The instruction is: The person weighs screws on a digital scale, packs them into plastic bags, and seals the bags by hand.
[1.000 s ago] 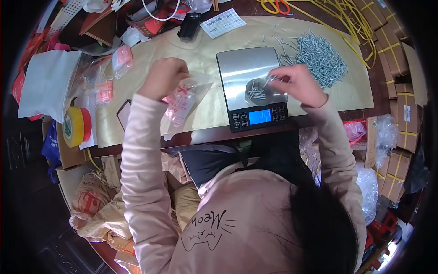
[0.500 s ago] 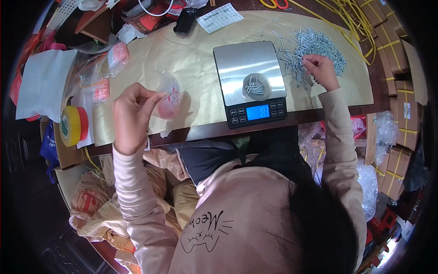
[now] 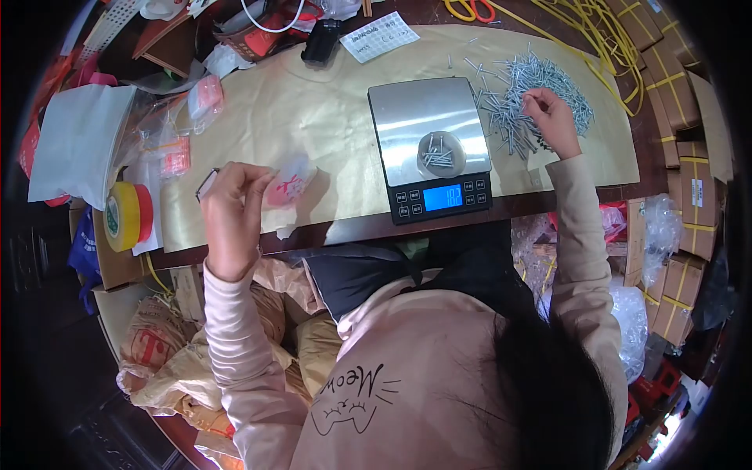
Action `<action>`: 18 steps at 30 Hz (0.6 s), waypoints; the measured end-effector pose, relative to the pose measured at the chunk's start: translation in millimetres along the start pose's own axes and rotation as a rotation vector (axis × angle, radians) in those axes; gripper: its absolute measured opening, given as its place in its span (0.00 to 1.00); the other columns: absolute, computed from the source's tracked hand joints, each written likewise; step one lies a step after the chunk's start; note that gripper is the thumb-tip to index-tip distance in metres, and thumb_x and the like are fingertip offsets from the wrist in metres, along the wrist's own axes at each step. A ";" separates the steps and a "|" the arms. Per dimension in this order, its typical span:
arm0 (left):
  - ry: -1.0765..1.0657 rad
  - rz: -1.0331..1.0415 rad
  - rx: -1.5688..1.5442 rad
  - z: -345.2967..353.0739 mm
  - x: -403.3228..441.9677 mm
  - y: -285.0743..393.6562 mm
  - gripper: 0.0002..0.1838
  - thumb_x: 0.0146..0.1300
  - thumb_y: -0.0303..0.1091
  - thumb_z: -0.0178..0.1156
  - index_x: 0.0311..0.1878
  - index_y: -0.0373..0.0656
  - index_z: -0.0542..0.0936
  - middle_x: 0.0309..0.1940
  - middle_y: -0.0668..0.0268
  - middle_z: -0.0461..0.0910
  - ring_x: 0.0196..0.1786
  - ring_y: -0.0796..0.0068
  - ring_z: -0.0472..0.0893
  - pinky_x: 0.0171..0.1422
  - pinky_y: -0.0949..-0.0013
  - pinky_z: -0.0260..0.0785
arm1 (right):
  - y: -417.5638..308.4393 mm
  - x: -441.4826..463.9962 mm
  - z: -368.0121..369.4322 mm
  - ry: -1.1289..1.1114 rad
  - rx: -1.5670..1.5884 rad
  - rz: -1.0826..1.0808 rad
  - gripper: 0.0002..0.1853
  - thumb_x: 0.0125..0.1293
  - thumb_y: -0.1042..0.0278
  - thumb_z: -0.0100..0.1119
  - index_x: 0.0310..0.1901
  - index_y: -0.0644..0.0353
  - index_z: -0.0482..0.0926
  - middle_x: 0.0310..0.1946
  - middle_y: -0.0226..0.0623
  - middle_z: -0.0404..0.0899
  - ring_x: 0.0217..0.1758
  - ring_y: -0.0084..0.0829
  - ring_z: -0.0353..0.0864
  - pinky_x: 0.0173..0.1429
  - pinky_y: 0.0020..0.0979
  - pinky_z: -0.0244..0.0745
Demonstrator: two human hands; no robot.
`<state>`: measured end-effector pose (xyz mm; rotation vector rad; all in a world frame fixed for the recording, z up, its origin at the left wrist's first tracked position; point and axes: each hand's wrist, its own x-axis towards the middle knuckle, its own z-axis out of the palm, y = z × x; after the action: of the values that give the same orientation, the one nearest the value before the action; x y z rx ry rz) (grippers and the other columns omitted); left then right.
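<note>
My left hand (image 3: pixel 235 207) pinches the edge of a small clear plastic bag (image 3: pixel 288 186) with red print, held over the left part of the paper-covered table. My right hand (image 3: pixel 550 117) is at the near side of a heap of silvery screws (image 3: pixel 548 82), its fingers closed; whatever lies between the fingertips is too small to make out. Between my hands stands a digital scale (image 3: pixel 427 106) with a steel plate and a lit blue display. A small round dish (image 3: pixel 454 146) with several screws in it rests on the plate.
Rolls of yellow and red tape (image 3: pixel 123 217) and clear bags with pink packets (image 3: pixel 174 157) lie at the left. A printed sheet (image 3: pixel 380 36), a black object (image 3: pixel 322 43) and orange-handled scissors (image 3: pixel 470 9) are at the back. Yellow straps (image 3: pixel 611 47) and cardboard boxes (image 3: pixel 697 192) are on the right.
My right hand has gone from over the dish to the screw heap. My left hand has come nearer with the bag. The display reading has dropped.
</note>
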<state>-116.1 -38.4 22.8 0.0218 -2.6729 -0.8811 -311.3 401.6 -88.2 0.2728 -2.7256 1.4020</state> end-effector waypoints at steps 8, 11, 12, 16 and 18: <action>-0.020 -0.145 -0.028 7.6 -6.4 20.7 0.10 0.54 0.26 0.68 0.25 0.31 0.77 0.21 0.58 0.76 0.23 0.77 0.73 0.30 0.72 0.65 | -22.7 -6.8 12.2 -0.239 -0.331 -0.022 0.12 0.52 0.72 0.69 0.38 0.64 0.80 0.27 0.41 0.82 0.30 0.33 0.83 0.37 0.32 0.75; 0.022 0.025 -0.066 12.9 -9.5 16.9 0.06 0.56 0.23 0.66 0.31 0.33 0.79 0.22 0.64 0.76 0.26 0.79 0.72 0.33 0.75 0.65 | -23.8 -3.9 14.0 -0.309 -0.399 0.005 0.12 0.49 0.71 0.70 0.35 0.64 0.79 0.28 0.43 0.82 0.32 0.38 0.83 0.38 0.35 0.76; 0.010 0.070 -0.058 12.2 -8.6 18.0 0.04 0.56 0.22 0.65 0.31 0.33 0.79 0.23 0.62 0.77 0.27 0.74 0.74 0.33 0.72 0.66 | -24.6 -3.4 14.6 -0.323 -0.423 0.019 0.12 0.48 0.71 0.71 0.34 0.64 0.79 0.28 0.43 0.82 0.33 0.39 0.83 0.39 0.36 0.76; -0.028 0.165 -0.027 6.0 -9.2 20.2 0.03 0.55 0.19 0.61 0.34 0.34 0.80 0.25 0.59 0.78 0.29 0.61 0.78 0.34 0.66 0.69 | -14.7 -0.4 14.1 -0.254 -0.510 -0.058 0.11 0.50 0.69 0.70 0.34 0.62 0.79 0.30 0.43 0.82 0.35 0.42 0.82 0.40 0.38 0.75; -0.040 0.141 -0.035 2.5 -14.0 20.8 0.03 0.56 0.19 0.61 0.34 0.34 0.80 0.25 0.59 0.78 0.29 0.63 0.78 0.35 0.67 0.69 | -3.5 2.6 11.4 -0.217 -0.506 -0.134 0.11 0.50 0.69 0.69 0.35 0.61 0.79 0.30 0.42 0.82 0.36 0.43 0.82 0.41 0.39 0.75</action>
<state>-101.8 -18.6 28.8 -0.1922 -2.6570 -0.8918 -313.0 390.0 -91.6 0.5832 -3.0420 0.6482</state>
